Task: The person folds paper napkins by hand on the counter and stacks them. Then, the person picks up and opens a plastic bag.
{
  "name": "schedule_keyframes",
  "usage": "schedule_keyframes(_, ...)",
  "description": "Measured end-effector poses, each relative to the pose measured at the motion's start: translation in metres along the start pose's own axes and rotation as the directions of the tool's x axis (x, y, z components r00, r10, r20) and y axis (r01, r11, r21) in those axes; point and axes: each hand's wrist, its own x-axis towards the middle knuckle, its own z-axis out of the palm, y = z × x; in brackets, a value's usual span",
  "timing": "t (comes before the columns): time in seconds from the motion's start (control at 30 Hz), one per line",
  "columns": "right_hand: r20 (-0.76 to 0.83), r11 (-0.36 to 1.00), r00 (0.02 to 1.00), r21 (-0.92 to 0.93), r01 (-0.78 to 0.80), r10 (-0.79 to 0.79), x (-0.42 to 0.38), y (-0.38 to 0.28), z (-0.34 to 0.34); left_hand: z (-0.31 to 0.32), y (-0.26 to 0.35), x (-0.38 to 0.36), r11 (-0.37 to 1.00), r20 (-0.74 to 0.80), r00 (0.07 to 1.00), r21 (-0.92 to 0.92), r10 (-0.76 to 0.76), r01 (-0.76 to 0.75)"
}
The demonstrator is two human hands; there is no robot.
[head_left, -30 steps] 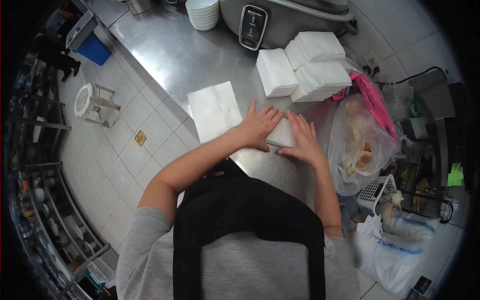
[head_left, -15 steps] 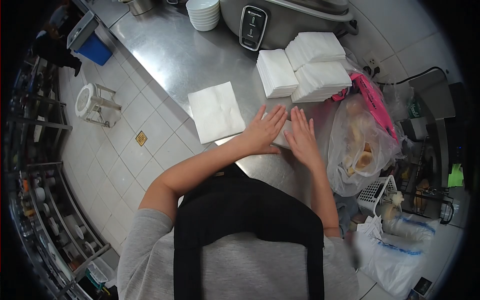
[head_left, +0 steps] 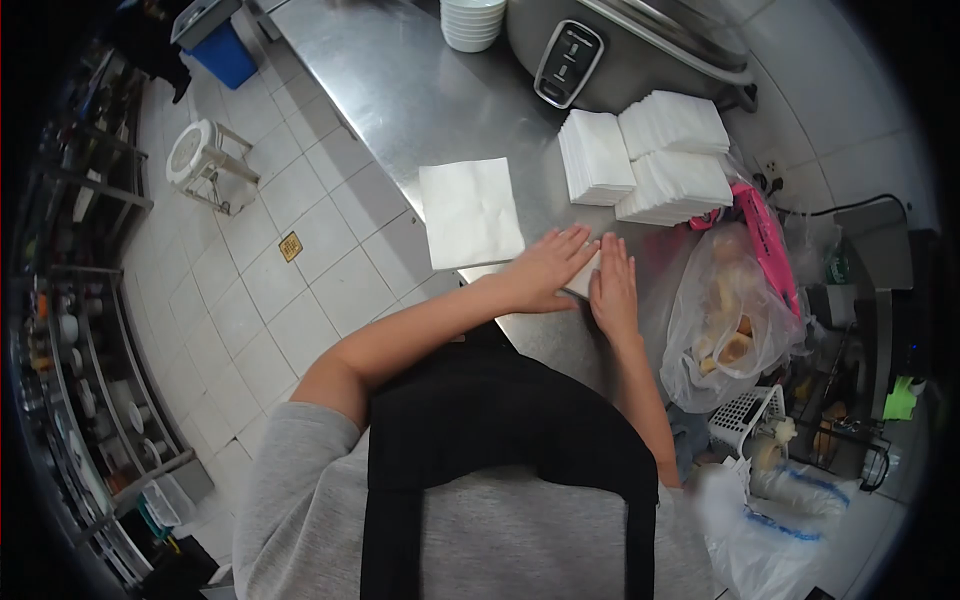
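Note:
Both hands press flat on a small folded white napkin [head_left: 582, 284] near the front edge of the metal table. My left hand [head_left: 545, 272] lies across its left part, fingers stretched out toward the upper right. Beside it, my right hand [head_left: 614, 288] rests on the right part with straight fingers pointing away from me. Most of this napkin is hidden under them. To the left lies a larger square stack of unfolded napkins [head_left: 472, 213]. Beyond the hands stand several stacks of folded napkins [head_left: 673, 186], packed side by side.
A grey cooker [head_left: 640, 60] and stacked white bowls [head_left: 471, 22] stand at the back of the metal table [head_left: 400, 95]. On the right is a clear bag of bread [head_left: 728, 330]. A white stool [head_left: 208, 160] stands on the tiled floor, left.
The camera view has turned and shifted, so the table things appear farther right. Both hands stay flat on the folded napkin, with little visible movement.

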Motion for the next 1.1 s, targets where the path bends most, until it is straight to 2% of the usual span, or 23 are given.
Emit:
schedule_keyframes(0.03,0.006,1.000,1.000,-0.001,0.013,-0.013,0.001,-0.008,-0.008,-0.017,-0.003,-0.011,1.000,-0.058,0.998,0.017,-0.023,0.024)
schedule_keyframes(0.07,-0.066,0.999,0.998,-0.050,0.020,-0.024,0.002,-0.016,-0.018,-0.035,-0.005,-0.023,0.998,-0.113,0.993,0.034,-0.042,0.046)
schedule_keyframes(0.1,-0.138,0.995,0.990,-0.097,0.020,-0.033,0.004,-0.026,-0.029,-0.051,-0.006,-0.037,0.977,-0.058,0.982,0.101,-0.182,0.188)
schedule_keyframes(0.13,-0.138,0.995,0.990,-0.095,0.025,-0.038,0.009,-0.034,-0.035,-0.067,-0.008,-0.050,0.932,-0.012,0.947,0.176,-0.320,0.317)
schedule_keyframes(0.17,-0.163,0.995,0.982,-0.002,0.095,-0.094,0.013,-0.043,-0.040,-0.078,-0.010,-0.061,0.907,-0.008,0.923,0.181,-0.384,0.379)
schedule_keyframes(0.2,-0.192,0.982,0.970,0.089,0.169,-0.149,0.018,-0.050,-0.041,-0.081,-0.015,-0.068,0.902,-0.029,0.926,0.216,-0.376,0.374)
schedule_keyframes(0.23,-0.191,0.980,0.969,0.090,0.178,-0.158,0.022,-0.058,-0.040,-0.084,-0.020,-0.072,0.895,-0.051,0.929,0.253,-0.367,0.368)
schedule_keyframes(0.27,-0.150,0.961,0.969,0.164,0.222,-0.199,0.027,-0.067,-0.037,-0.086,-0.024,-0.072,0.891,-0.060,0.927,0.257,-0.371,0.374)
schedule_keyframes(0.33,-0.095,0.916,0.961,0.292,0.276,-0.260,0.037,-0.083,-0.033,-0.093,-0.025,-0.070,0.917,-0.001,0.926,0.142,-0.376,0.373)
schedule_keyframes(0.37,-0.093,0.913,0.958,0.291,0.286,-0.271,0.041,-0.087,-0.032,-0.093,-0.031,-0.070,0.914,-0.011,0.924,0.141,-0.382,0.380)
schedule_keyframes(0.43,-0.081,0.879,0.968,0.406,0.250,-0.238,0.046,-0.093,-0.030,-0.092,-0.041,-0.070,0.929,-0.028,0.928,-0.025,-0.371,0.370)
schedule_keyframes(0.47,-0.075,0.877,0.965,0.406,0.258,-0.250,0.049,-0.092,-0.029,-0.090,-0.045,-0.071,0.925,-0.037,0.924,-0.029,-0.380,0.379)
schedule_keyframes(0.53,0.043,0.814,0.979,0.564,0.142,-0.201,0.056,-0.084,-0.025,-0.094,-0.046,-0.072,0.870,-0.038,0.887,-0.215,-0.461,0.443)
schedule_keyframes(0.67,0.073,0.809,0.974,0.572,0.137,-0.216,0.062,-0.079,-0.018,-0.098,-0.047,-0.072,0.856,-0.034,0.881,-0.260,-0.471,0.447)
schedule_keyframes(0.77,0.037,0.791,0.958,0.573,0.214,-0.286,0.066,-0.086,-0.008,-0.100,-0.046,-0.071,0.825,-0.018,0.861,-0.296,-0.509,0.482)
schedule_keyframes(0.87,0.044,0.757,0.929,0.595,0.270,-0.366,0.072,-0.094,0.000,-0.111,-0.035,-0.072,0.854,-0.049,0.888,-0.304,-0.457,0.423)
schedule_keyframes(0.93,0.244,0.733,0.917,0.676,0.073,-0.315,0.077,-0.095,0.003,-0.119,-0.034,-0.076,0.788,0.094,0.872,-0.392,-0.480,0.475)
schedule_keyframes(0.97,0.245,0.731,0.916,0.678,0.073,-0.319,0.080,-0.095,0.007,-0.119,-0.038,-0.080,0.786,0.093,0.870,-0.391,-0.484,0.479)
schedule_keyframes(1.03,0.378,0.667,0.918,0.715,-0.209,-0.117,0.086,-0.091,0.022,-0.114,-0.051,-0.092,0.650,0.031,0.804,-0.571,-0.594,0.502)
schedule_keyframes(1.1,0.319,0.648,0.945,0.736,-0.195,-0.077,0.096,-0.081,0.048,-0.107,-0.062,-0.099,0.622,0.002,0.800,-0.629,-0.599,0.467)
